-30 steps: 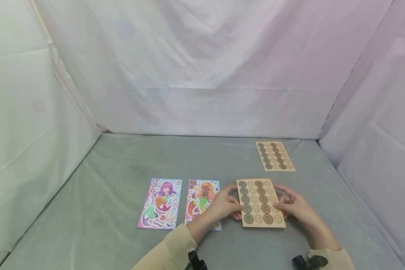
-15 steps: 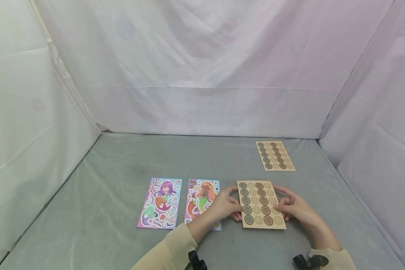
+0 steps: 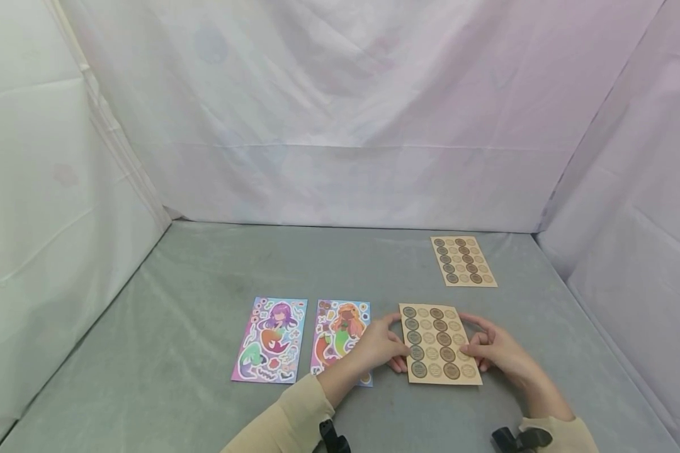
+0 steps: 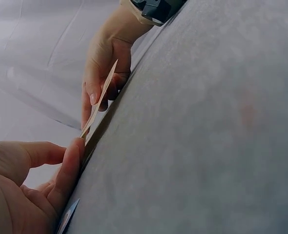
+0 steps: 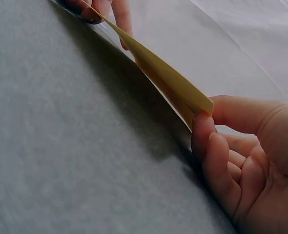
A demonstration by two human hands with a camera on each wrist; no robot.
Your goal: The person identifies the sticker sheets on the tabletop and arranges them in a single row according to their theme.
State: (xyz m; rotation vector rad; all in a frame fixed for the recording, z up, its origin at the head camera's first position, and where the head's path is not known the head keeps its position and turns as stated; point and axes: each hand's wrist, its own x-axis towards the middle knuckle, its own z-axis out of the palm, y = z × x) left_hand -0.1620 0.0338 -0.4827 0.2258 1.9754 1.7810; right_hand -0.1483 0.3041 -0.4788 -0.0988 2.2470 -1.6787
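A tan sticker sheet (image 3: 441, 344) printed with rows of round brown and beige stickers is held between both hands at the right front of the table. My left hand (image 3: 378, 343) pinches its left edge, thumb on top. At the opposite edge, my right hand (image 3: 495, 347) pinches it between thumb and fingers. From the right wrist view, the sheet (image 5: 166, 80) stands tilted just over the table, a shadow beneath it and a paler edge along its underside. A mermaid sticker sheet (image 3: 340, 330) lies beside my left hand, partly covered by that wrist.
Another mermaid sticker sheet (image 3: 271, 340) lies further left. A second tan round-sticker sheet (image 3: 463, 262) lies at the back right. The grey cloth-covered table (image 3: 164, 352) is bordered by white fabric walls (image 3: 340, 182) at the back and both sides.
The held sticker sheet has come slightly nearer to my body and a touch to the right. Both hands keep their pinch; the other sheets stay where they were.
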